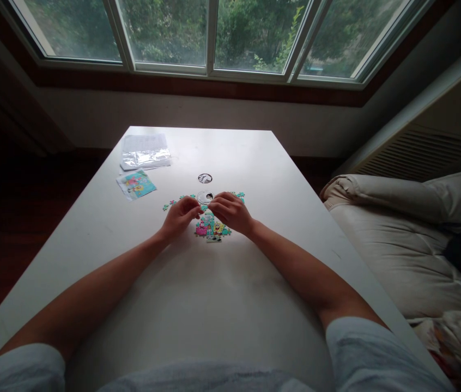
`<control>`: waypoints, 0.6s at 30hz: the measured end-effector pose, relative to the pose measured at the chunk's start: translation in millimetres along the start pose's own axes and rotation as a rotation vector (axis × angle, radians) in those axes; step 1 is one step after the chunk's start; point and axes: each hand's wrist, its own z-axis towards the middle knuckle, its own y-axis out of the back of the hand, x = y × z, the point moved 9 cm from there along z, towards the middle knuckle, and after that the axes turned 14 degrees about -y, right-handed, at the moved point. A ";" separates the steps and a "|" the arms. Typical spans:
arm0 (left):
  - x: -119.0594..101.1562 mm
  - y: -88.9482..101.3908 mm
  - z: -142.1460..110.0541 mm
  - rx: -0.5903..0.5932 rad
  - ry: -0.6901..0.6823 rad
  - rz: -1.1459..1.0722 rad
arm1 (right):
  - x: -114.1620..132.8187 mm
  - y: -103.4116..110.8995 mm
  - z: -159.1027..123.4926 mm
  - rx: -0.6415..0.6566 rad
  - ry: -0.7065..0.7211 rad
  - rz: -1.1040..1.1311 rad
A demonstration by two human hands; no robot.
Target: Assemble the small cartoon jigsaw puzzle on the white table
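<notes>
And here your left hand [180, 216] and right hand [231, 210] face each other, fingers [219, 206] curled inward; can't tell whether they pinch anything. The partly joined puzzle [210, 228] sits just on the counter's [214, 294] near-edge side, long axis unclear, right hand nearer.

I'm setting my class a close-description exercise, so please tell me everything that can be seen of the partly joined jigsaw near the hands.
The partly joined jigsaw lies flat on the white table, between the left hand and the right hand. Its interlocked pieces look like printed card and show small cartoon figures, with pink at left, yellow at right and turquoise above. Its outline is irregular and unfinished. The right hand overlaps its upper right in view; whether they touch cannot be told.
</notes>
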 end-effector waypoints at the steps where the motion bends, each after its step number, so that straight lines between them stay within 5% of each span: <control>1: 0.6 -0.2 -0.1 -0.003 0.014 -0.010 | 0.7 -0.4 -0.3 0.007 0.006 -0.002; 18: 6.3 2.6 -3.1 -0.033 0.032 -0.009 | -4.2 -3.0 2.6 0.006 -0.042 0.035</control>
